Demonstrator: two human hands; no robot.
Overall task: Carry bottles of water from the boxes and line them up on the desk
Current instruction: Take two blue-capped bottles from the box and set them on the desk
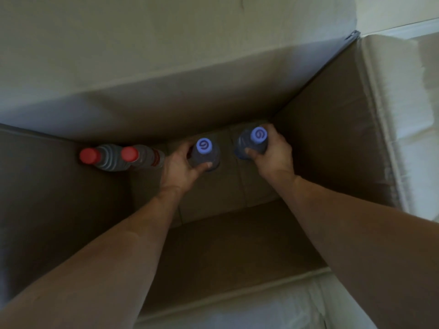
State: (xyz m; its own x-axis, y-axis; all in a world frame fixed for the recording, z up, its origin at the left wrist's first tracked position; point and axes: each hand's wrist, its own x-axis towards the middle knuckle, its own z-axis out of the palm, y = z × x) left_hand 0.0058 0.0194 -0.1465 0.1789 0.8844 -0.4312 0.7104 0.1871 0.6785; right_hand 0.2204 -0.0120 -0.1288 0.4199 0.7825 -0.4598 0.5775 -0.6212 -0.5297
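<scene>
I look down into a deep cardboard box (332,119). Both my arms reach inside it. My left hand (180,168) grips a water bottle with a pale blue cap (204,146) near the middle of the box floor. My right hand (273,154) grips a second blue-capped bottle (259,134) by the far right corner. Two bottles with red caps stand upright side by side at the far left: one (89,156) in the corner, the other (129,154) just right of it, next to my left hand.
The box walls rise steeply on every side. A folded-out flap (392,115) lies on the right, and a pale wall (142,43) stands behind the box. Bare cardboard floor (213,205) shows between my forearms.
</scene>
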